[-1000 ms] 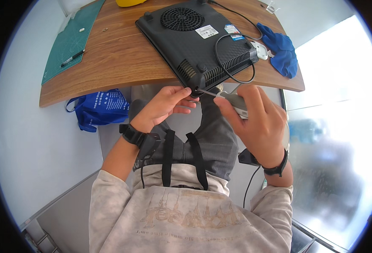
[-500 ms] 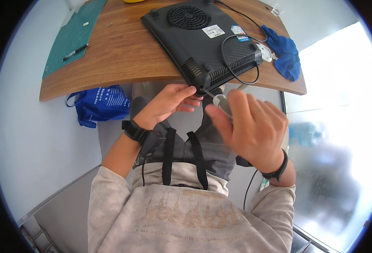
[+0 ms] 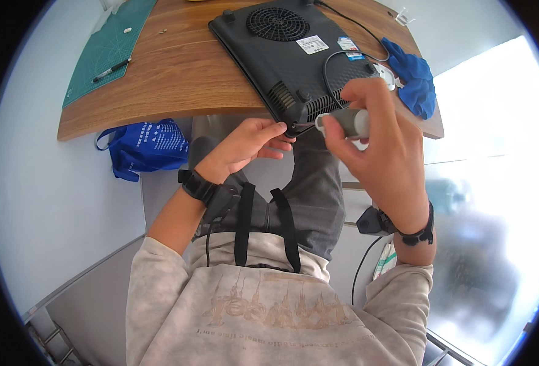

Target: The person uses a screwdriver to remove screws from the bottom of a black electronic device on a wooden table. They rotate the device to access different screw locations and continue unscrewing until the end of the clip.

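Note:
A black induction cooker (image 3: 263, 61) lies underside up on the wooden table, its near corner jutting past the front edge. My left hand (image 3: 245, 146) has its thumb on that corner, with the fingers curled below and beside it. In my right hand (image 3: 388, 152) is a screwdriver (image 3: 350, 123) with a grey and white handle, held between thumb and fingers. Its shaft points left, and the tip is at the cooker's near corner by my left thumb. I cannot make out the screw there.
The cooker's black cord (image 3: 325, 73) loops over its right side to a white plug (image 3: 384, 75). Beside it lies a blue cloth (image 3: 416, 82). A green cutting mat (image 3: 108, 52) with a black pen (image 3: 112, 71) is at left. Below the table (image 3: 178, 79) sits a blue bag (image 3: 147, 146).
My right hand has moved up and right, turning the screwdriver from a slant to nearly level. My left hand stays at the corner.

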